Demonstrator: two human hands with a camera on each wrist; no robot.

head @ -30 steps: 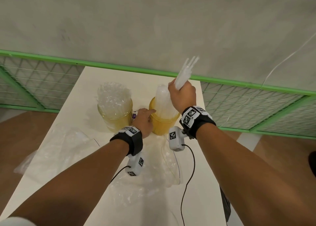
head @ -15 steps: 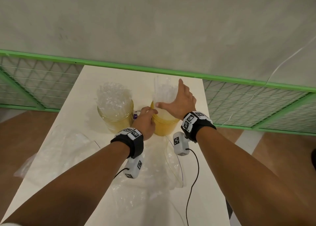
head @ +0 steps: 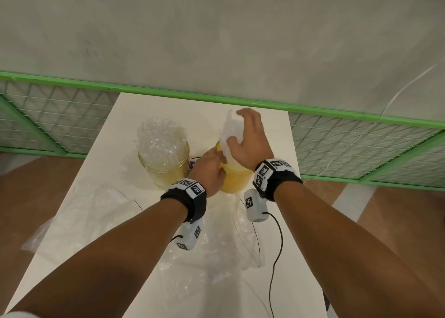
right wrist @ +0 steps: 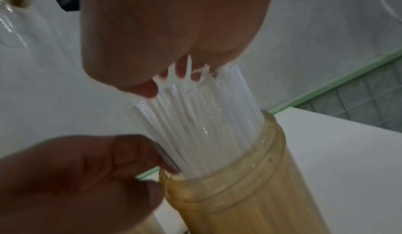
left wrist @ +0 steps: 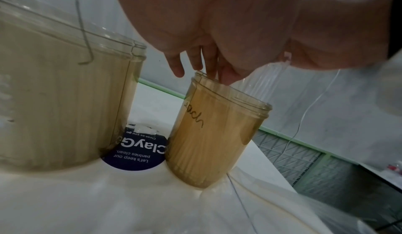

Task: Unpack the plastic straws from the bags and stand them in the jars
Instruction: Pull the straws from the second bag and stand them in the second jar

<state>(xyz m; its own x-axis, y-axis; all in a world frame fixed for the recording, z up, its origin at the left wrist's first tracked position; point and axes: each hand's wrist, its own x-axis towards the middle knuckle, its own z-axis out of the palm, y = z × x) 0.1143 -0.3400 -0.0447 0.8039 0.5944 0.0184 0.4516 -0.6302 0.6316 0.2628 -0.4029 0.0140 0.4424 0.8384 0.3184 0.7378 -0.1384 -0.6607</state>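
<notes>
Above the amber jar [head: 234,178], the right hand [head: 250,142], grip spread, pats light, slippery straws [right wrist: 202,117]; left hand [head: 210,169] pinches its rim.

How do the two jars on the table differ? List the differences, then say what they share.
The left jar is wider and pale yellow; the right jar is narrower and deeper amber. Handwriting marks the right jar; none shows on the left jar. Both hands, left hand and right hand, are at the right jar; the left jar stands untouched. Both are upright, lidless and hold clear straws.
</notes>
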